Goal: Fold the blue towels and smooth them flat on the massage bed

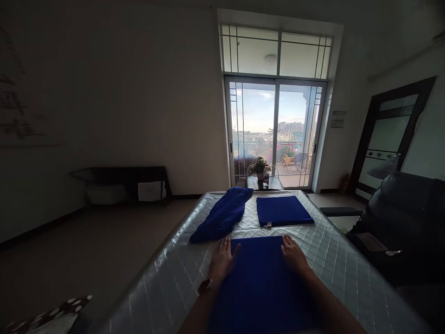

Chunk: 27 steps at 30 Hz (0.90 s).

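A blue cloth (pixel 259 283), smooth and flat, lies in front of me on a quilted silvery surface (pixel 167 278). My left hand (pixel 222 260) rests flat on its far left corner, fingers stretched out; a watch or band circles that wrist. On the far right corner lies my right hand (pixel 294 253), its fingers also extended. Beyond my hands, a folded blue cloth (pixel 285 211) with a small white tag forms a neat rectangle. To its left sits a crumpled blue cloth (pixel 225 213).
A small dark table with a potted plant (pixel 259 167) and a bottle (pixel 266 175) stands past the far edge, before a sliding glass door (pixel 277 134). A black armchair (pixel 406 222) is at the right. A dark bench (pixel 121 185) lines the left wall.
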{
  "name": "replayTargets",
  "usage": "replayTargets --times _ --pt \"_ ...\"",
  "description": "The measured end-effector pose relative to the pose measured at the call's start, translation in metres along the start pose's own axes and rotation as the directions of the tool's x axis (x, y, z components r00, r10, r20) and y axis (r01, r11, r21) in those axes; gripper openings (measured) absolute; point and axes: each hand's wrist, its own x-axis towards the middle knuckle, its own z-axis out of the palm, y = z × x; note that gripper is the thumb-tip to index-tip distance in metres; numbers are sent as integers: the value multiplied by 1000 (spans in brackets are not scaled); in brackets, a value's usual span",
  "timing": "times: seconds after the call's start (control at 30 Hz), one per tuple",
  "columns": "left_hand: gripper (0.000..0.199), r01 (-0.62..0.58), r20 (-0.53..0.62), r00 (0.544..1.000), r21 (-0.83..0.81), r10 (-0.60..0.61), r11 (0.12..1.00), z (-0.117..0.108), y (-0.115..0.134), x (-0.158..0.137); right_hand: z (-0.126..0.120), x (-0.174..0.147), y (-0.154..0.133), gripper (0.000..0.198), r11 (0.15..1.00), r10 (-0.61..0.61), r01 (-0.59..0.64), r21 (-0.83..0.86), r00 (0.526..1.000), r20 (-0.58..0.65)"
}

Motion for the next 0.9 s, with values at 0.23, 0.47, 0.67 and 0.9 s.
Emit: replayTargets --times 0.23,0.47,0.67,0.9 --pt "88 6 7 1000 0 -6 1000 -5 2 -3 -21 -23 -18 60 996 -48 45 -78 998 -36" --pt "89 7 -3 1000 6 -7 1000 -1 0 -1 -13 -56 -21 65 1000 -1 2 -18 999 45" --pt "86 14 19 1000 32 -15 999 0 0 2 -9 -58 -14 69 999 26 -29 36 996 88" --pt "80 42 63 997 30 -44 999 1 2 3 -10 -57 -11 69 996 33 -41 78 994 101"
